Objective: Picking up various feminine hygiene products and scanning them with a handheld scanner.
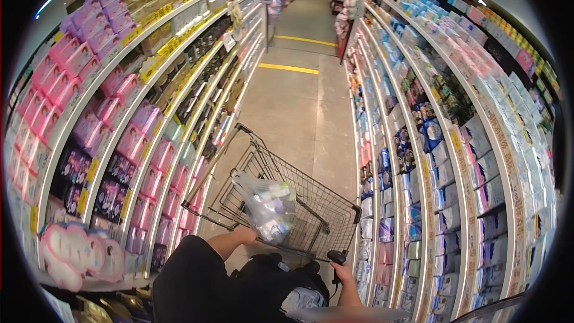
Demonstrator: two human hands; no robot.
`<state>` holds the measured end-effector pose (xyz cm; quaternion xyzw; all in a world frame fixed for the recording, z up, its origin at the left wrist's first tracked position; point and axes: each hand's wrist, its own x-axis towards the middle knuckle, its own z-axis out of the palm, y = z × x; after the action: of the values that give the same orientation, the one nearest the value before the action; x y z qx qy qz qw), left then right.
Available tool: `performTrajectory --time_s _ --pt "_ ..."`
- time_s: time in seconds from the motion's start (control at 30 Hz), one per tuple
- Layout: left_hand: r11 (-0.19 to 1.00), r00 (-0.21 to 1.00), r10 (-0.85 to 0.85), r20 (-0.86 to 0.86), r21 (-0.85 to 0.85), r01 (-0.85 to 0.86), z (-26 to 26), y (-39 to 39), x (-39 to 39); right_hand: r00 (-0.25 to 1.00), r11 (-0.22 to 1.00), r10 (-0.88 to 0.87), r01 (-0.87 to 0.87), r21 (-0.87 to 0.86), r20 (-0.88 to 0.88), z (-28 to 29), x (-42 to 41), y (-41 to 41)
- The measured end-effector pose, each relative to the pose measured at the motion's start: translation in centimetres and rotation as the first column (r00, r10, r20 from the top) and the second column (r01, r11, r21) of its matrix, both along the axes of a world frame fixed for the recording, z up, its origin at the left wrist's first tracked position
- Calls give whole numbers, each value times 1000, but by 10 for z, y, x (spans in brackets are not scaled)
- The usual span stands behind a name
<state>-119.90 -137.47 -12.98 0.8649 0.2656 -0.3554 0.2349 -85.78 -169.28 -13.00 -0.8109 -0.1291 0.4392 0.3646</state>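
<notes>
Before me a wire shopping cart (323, 179) stands turned sideways in a shop aisle, its long handle (210, 171) towards the left shelves. My left hand (244, 235) grips the near rim of the cart; its fingers are partly hidden. Inside the basket sits a translucent plastic bag (269, 211) with several packaged goods in it, its top gathered near the far left side. My right hand (344, 272) holds a black handheld scanner (336, 257) by its grip, close to the cart's near right corner. A thin cable hangs below it.
Tall shelves of pink and purple packs (134, 139) line the left side. On the right, shelves hold blue and white packs (444, 193), close to the cart's right end. A cloud-shaped sign (80, 253) juts out at lower left. Yellow floor strips (289, 69) cross the aisle ahead.
</notes>
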Motion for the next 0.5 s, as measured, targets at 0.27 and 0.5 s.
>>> performTrajectory --time_s 0.27,0.5 --pt "898 889 439 -132 90 -430 -14 -41 -1 952 962 269 -274 -12 -148 -13 73 27" --pt "685 692 719 -62 226 -692 8 -108 12 952 977 184 -205 -64 -243 -63 135 -12"
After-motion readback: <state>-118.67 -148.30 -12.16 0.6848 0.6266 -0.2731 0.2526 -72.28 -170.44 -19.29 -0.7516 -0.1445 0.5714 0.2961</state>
